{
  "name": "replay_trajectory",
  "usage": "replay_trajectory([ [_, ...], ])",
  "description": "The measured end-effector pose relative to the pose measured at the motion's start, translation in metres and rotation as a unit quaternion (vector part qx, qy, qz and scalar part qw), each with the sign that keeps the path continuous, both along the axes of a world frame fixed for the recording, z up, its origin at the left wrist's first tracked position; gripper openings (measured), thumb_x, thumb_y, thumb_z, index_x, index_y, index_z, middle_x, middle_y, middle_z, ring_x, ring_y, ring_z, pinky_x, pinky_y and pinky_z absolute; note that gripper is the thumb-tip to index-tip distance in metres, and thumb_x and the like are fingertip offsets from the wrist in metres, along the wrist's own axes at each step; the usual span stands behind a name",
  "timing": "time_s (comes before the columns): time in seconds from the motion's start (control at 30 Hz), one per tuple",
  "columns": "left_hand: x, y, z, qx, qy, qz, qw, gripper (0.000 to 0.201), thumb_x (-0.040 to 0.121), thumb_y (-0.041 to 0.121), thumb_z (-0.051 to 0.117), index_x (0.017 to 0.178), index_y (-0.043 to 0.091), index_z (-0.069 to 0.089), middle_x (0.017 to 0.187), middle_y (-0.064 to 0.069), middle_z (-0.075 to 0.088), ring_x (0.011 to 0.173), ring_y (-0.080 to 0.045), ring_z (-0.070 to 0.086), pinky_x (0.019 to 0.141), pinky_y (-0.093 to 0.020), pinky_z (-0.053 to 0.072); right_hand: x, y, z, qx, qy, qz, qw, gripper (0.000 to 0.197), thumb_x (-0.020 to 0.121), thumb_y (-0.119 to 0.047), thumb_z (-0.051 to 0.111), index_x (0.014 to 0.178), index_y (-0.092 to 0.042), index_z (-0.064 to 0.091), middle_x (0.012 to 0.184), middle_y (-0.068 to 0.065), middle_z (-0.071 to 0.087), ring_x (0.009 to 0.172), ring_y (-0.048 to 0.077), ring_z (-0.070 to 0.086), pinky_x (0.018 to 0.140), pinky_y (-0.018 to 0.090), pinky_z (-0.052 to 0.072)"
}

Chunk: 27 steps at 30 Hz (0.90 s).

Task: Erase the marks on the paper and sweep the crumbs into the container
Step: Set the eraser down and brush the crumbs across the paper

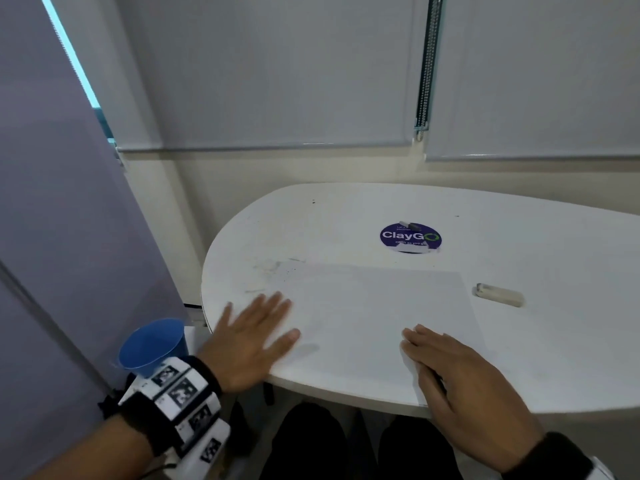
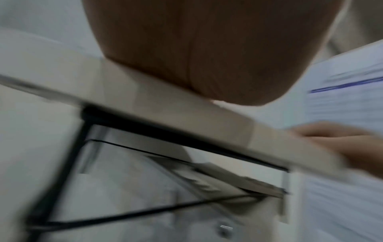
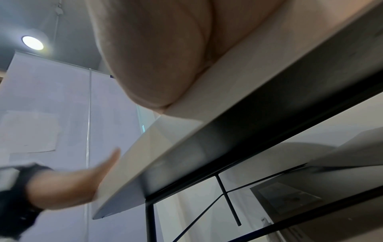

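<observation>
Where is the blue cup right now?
In the head view the blue cup sits off the white table's left edge, below its surface, just behind the left hand's wrist.

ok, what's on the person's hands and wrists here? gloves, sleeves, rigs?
No gloves or sleeves: both hands are bare. The left hand has a black wrist strap carrying a white blocky rig with black-and-white square tracking markers and a thin cable. The right hand wears a black wristband, with a white edge beside it.
</observation>
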<state>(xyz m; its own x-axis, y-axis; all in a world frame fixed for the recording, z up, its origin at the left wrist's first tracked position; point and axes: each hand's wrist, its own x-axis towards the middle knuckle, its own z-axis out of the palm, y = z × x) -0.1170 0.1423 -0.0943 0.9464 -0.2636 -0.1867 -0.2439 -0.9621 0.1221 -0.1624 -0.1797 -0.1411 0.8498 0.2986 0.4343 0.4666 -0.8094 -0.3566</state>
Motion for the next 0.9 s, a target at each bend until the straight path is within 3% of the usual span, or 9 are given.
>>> replay_trajectory([
  [0.1,0.008,0.020,0.013,0.022,0.015,0.054,0.998,0.127,0.048,0.093,-0.031,0.157,0.031,-0.009,0.162,0.014,-0.018,0.149,-0.006,-0.019,0.118,-0.049,-0.020,0.000,0.001,0.001,0.000,-0.002,-0.004,1.000,0.047,0.091,-0.037,0.032,0.124,-0.032,0.066,0.136,-0.022,0.055,0.132,-0.008,0.041,0.112,0.017,0.027],
  [0.2,-0.014,-0.002,0.018,0.003,-0.018,-0.035,0.999,0.111,0.060,0.089,-0.029,0.155,0.033,-0.014,0.159,0.019,-0.024,0.143,0.001,-0.029,0.117,-0.045,-0.024,-0.001,0.001,0.002,0.005,-0.009,0.000,1.000,0.044,0.091,-0.034,0.036,0.122,-0.029,0.067,0.134,-0.018,0.058,0.130,-0.004,0.044,0.111,0.018,0.025],
  [0.33,-0.048,-0.033,0.015,-0.012,0.046,-0.137,0.989,0.100,0.065,0.088,-0.028,0.152,0.039,-0.019,0.157,0.026,-0.025,0.139,0.010,-0.031,0.116,-0.043,-0.025,-0.002,0.001,0.003,-0.001,-0.001,-0.002,1.000,0.040,0.092,-0.029,0.041,0.122,-0.029,0.067,0.134,-0.019,0.058,0.130,-0.005,0.043,0.111,0.017,0.025],
  [0.43,-0.027,-0.019,0.017,0.084,0.019,-0.060,0.994,0.115,0.059,0.089,-0.030,0.156,0.031,-0.013,0.162,0.015,-0.018,0.148,-0.004,-0.020,0.117,-0.047,-0.022,-0.002,0.001,0.003,-0.003,0.000,-0.003,1.000,0.044,0.092,-0.033,0.036,0.122,-0.029,0.067,0.134,-0.019,0.058,0.130,-0.005,0.043,0.111,0.018,0.025],
  [0.53,-0.003,-0.014,0.039,0.155,0.000,0.023,0.988,0.126,0.059,0.089,-0.027,0.159,0.021,0.009,0.167,0.003,0.003,0.153,-0.014,-0.006,0.119,-0.054,-0.015,-0.003,0.002,0.004,0.000,0.003,-0.007,1.000,0.046,0.091,-0.035,0.034,0.122,-0.030,0.067,0.135,-0.020,0.057,0.131,-0.005,0.043,0.111,0.019,0.030],
  [0.63,-0.004,-0.049,0.052,0.088,0.023,-0.068,0.994,0.113,0.067,0.091,-0.019,0.159,0.028,0.003,0.166,0.008,-0.002,0.151,-0.009,-0.009,0.120,-0.052,-0.013,-0.002,0.002,0.006,-0.001,0.015,-0.011,1.000,0.049,0.090,-0.037,0.031,0.124,-0.031,0.066,0.136,-0.021,0.055,0.132,-0.006,0.042,0.111,0.024,0.035],
  [0.73,-0.013,-0.093,0.044,0.028,0.103,-0.135,0.985,0.096,0.077,0.082,-0.002,0.159,0.031,0.001,0.165,0.012,-0.009,0.150,-0.005,-0.014,0.120,-0.048,-0.015,-0.003,0.002,0.008,-0.002,0.028,-0.012,1.000,0.050,0.090,-0.037,0.031,0.125,-0.031,0.066,0.137,-0.021,0.054,0.132,-0.006,0.042,0.110,0.027,0.038],
  [0.9,0.004,-0.080,0.031,0.036,0.104,-0.102,0.989,0.093,0.078,0.081,0.000,0.158,0.034,-0.005,0.164,0.016,-0.016,0.149,-0.004,-0.016,0.122,-0.047,-0.010,-0.006,0.003,0.019,-0.006,0.036,-0.002,0.999,0.043,0.091,-0.036,0.037,0.120,-0.030,0.068,0.133,-0.020,0.058,0.129,-0.004,0.046,0.107,0.024,0.040],
])
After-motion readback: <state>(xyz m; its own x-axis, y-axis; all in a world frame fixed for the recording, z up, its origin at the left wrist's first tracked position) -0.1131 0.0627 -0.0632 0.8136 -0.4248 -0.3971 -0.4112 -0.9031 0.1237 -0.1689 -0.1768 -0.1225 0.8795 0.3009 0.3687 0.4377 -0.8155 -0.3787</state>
